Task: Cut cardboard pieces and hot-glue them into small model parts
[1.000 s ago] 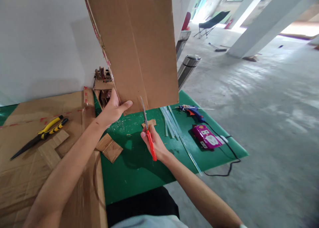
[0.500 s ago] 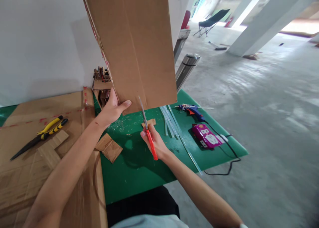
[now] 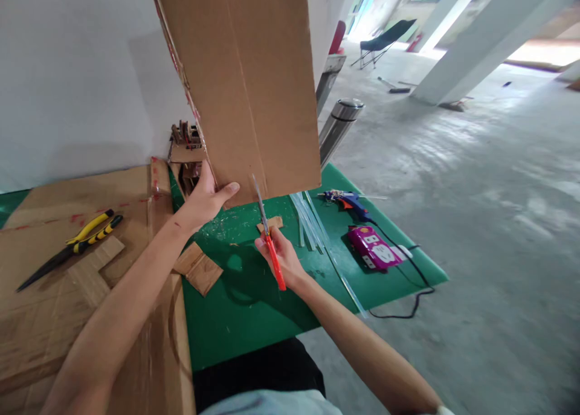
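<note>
Cardboard panel (image 3: 272,113) is held up over the green counter (image 3: 240,342), the left hand (image 3: 203,206) gripping its lower left edge between thumb and fingers. The right hand (image 3: 289,259) has its fingers wrapped around red-handled scissors (image 3: 275,265), a blade overlapping the bottom edge. Little cutting seems done there; whether a slit has begun, I cannot tell.
</note>
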Tool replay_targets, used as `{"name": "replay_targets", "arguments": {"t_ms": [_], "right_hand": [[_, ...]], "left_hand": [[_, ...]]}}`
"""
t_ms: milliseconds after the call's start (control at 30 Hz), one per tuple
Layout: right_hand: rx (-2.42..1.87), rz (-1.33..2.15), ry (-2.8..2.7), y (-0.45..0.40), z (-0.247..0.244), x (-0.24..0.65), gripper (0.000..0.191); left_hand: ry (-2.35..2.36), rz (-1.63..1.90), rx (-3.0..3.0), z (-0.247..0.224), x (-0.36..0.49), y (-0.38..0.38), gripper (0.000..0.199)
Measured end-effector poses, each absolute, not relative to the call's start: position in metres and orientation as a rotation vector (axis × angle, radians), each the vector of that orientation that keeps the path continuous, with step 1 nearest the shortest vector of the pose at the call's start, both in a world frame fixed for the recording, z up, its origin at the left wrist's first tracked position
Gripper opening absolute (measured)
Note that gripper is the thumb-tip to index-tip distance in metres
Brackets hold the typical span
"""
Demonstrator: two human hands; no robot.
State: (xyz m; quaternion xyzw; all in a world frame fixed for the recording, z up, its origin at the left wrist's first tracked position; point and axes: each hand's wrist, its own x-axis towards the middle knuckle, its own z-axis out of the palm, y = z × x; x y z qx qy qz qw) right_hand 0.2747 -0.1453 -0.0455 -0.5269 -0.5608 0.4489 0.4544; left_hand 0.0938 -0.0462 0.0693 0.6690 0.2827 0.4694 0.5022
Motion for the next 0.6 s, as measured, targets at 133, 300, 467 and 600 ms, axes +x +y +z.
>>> {"name": "replay_targets", "arguments": {"t_ms": [133, 300, 467, 600], "right_hand": [[-1.283, 1.087, -1.370, -0.1449, -0.0460, 0.2747, 0.043], [-1.275, 1.081, -1.368, -0.1443, -0.0498, 0.2758, 0.041], [-1.271, 1.054, -1.355, -0.1439, -0.0527, 0.2757, 0.039], [-1.260, 1.045, -1.354, -0.1435, -0.0532, 0.2757, 0.039]], "left_hand": [[0.673, 1.128, 1.643, 0.0680, 0.0928, -0.0463, 0.089], [0.659, 1.136, 1.653, 0.0666, 0.0922, -0.0448, 0.089], [0.655, 1.136, 1.675, 0.0653, 0.0920, -0.0434, 0.088], [0.637, 1.166, 1.684, 0.0659, 0.0931, -0.0435, 0.093]]}}
